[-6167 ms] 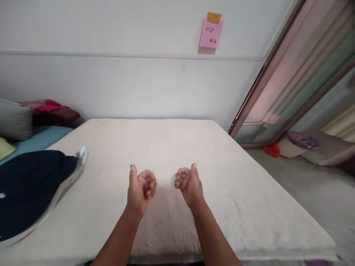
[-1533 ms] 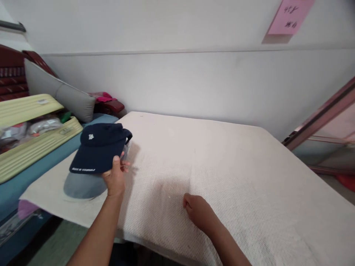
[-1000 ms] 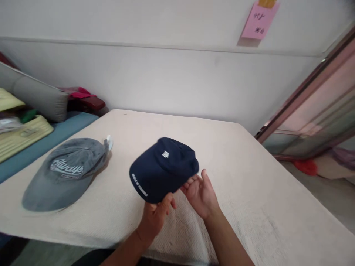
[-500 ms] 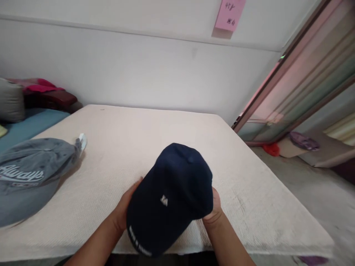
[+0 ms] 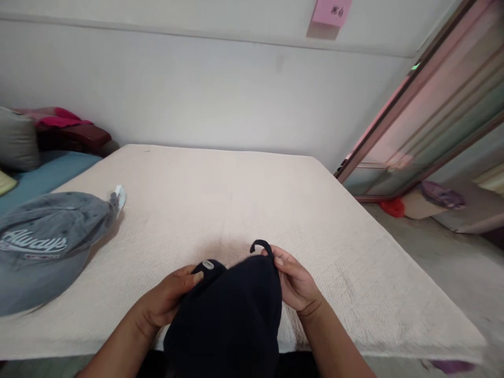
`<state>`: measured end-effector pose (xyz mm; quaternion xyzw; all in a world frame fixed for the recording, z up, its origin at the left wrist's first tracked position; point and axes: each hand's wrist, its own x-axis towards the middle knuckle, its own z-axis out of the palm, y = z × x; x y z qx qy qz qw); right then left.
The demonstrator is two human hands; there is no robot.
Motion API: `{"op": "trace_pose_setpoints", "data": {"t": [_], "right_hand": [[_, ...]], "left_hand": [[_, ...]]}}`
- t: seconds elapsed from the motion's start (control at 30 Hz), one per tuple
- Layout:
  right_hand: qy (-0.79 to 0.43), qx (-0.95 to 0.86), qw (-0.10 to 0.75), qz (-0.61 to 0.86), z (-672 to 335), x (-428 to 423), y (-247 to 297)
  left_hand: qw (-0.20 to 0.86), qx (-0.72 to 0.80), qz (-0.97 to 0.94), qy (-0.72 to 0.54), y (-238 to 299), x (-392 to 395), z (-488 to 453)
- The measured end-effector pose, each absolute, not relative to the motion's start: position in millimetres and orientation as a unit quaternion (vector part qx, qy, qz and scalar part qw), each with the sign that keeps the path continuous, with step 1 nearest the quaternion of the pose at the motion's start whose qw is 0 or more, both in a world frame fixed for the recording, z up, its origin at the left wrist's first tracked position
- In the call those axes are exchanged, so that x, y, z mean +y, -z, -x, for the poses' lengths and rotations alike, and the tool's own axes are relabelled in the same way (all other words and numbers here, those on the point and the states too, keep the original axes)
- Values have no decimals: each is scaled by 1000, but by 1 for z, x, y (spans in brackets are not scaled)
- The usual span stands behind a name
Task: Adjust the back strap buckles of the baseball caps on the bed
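Observation:
A navy baseball cap [image 5: 232, 320] is held between my two hands at the near edge of the cloth-covered table [image 5: 220, 194]. My left hand [image 5: 171, 296] pinches its left side, thumb on top beside a small pale oval mark. With fingers and thumb closed at the back of the cap, my right hand [image 5: 295, 278] grips it where a narrow dark strap [image 5: 262, 244] curls up. The cap's lower part runs out of the frame. On the left side of the table lies a grey cap [image 5: 51, 241] with white "Always" lettering and a white tag.
Behind the table stands a white wall [image 5: 197, 89] with a pink note [image 5: 332, 11]. A grey cushion [image 5: 18, 139] and blue mat [image 5: 55, 168] are at far left. To the right are a sliding door [image 5: 394, 131] and a bin [image 5: 425, 205] on the floor.
The navy cap has been turned and brought nearer to me; its brim and front lettering no longer show. My right hand has moved to the strap, and my left thumb now lies on top.

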<state>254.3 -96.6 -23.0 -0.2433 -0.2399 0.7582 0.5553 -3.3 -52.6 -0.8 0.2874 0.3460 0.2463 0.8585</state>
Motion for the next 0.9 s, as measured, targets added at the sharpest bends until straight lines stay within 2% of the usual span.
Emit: {"op": "trace_pose_setpoints", "data": {"t": [0.2, 0.4, 0.63, 0.8, 0.9], "right_hand": [[-745, -248, 562, 260, -251, -87, 22], [-671, -240, 627, 315, -258, -73, 22], [-614, -201, 689, 329, -265, -65, 22], [-616, -243, 667, 342, -268, -66, 16], [-635, -333, 599, 357, -261, -71, 12]], "left_hand": [[819, 377, -398, -167, -1, -51, -5], [712, 452, -469, -263, 12, -34, -20], [623, 432, -562, -331, 12, -30, -22], [669, 453, -525, -269, 15, -28, -27], [690, 459, -490, -270, 21, -28, -30]]}}
